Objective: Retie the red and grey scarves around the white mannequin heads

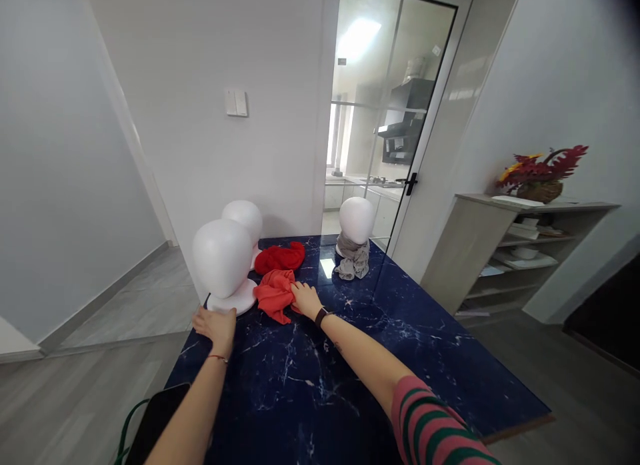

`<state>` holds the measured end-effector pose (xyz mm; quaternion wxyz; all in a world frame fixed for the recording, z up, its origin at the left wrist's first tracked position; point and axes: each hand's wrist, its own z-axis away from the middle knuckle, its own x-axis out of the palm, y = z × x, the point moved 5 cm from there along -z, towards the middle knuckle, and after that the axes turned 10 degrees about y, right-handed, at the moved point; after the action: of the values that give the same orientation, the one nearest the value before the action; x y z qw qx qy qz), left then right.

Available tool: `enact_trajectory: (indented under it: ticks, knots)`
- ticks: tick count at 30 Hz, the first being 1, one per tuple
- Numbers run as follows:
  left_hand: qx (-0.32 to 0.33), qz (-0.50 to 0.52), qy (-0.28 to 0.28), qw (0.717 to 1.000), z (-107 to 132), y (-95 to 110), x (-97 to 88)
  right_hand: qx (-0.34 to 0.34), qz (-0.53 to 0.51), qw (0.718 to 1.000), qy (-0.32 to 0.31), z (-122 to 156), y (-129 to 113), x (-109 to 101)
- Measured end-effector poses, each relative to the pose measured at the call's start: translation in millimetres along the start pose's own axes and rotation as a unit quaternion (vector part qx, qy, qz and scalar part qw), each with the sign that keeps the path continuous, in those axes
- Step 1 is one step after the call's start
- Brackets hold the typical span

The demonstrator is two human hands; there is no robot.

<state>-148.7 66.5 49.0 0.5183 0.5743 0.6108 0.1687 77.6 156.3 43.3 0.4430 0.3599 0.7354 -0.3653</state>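
Note:
My left hand (216, 326) is at the front of the nearest white mannequin head (223, 257), its fingers and thumb around the rim of the round base. Just right of that base, a bunched coral-red scarf (274, 295) lies on the table, and my right hand (306, 299) grips its right side; the fingertips are partly hidden in the cloth. Behind it rests a crumpled darker red scarf (281, 257). A second white mannequin head (243, 218) stands behind the first, partly covered by it. At the back right, a third mannequin head (357, 219) wears a grey scarf (354, 257) around its neck.
The dark blue marbled table (400, 338) stands against the wall and a glass door (385, 105). A black object (160, 421) with a green cord sits at the left front edge. To the right is a shelf unit (500, 251) with a flower basket (543, 178).

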Motion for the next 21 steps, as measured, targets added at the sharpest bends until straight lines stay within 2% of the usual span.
enact_trajectory:
  ticks: [1, 2, 3, 5, 7, 10, 12, 16, 18, 21]
  knots:
    - [-0.004, -0.007, 0.039, 0.999, 20.0, 2.6, -4.5, -0.004, -0.005, 1.000, -0.003, 1.1, 1.9, -2.5]
    - [0.028, 0.002, 0.080, 0.996, 40.8, 10.0, -8.0, -0.008, -0.008, 1.000, -0.005, 3.9, 3.4, -5.2]
    - [0.088, 0.014, 0.067, 0.994, 61.6, 21.3, -4.8, -0.012, -0.013, 1.000, -0.005, 8.5, 4.6, -8.2]
    - [0.225, 0.036, -0.045, 0.973, 100.4, 46.9, 12.4, -0.021, -0.031, 0.999, 0.008, 22.6, 8.1, -15.3]
    - [0.335, 0.036, -0.155, 0.929, 129.7, 68.6, 30.5, -0.029, -0.066, 0.997, 0.041, 41.5, 16.9, -23.9]
    - [0.437, 0.019, -0.257, 0.861, 151.9, 87.7, 52.1, -0.006, -0.129, 0.985, 0.115, 70.6, 50.5, -37.5]
    - [0.444, -0.008, -0.285, 0.849, 155.1, 90.4, 64.3, 0.034, -0.148, 0.975, 0.162, 84.8, 85.7, -45.1]
    - [0.408, -0.052, -0.269, 0.871, 154.7, 86.6, 81.0, 0.122, -0.136, 0.955, 0.232, 89.0, 160.7, -55.9]
    - [0.415, -0.057, -0.251, 0.873, 156.2, 86.2, 83.9, 0.159, -0.129, 0.945, 0.254, 76.7, 191.5, -59.0]
    - [0.432, -0.052, -0.225, 0.872, 156.7, 87.7, 83.1, 0.210, -0.125, 0.928, 0.281, 43.3, 226.7, -61.2]
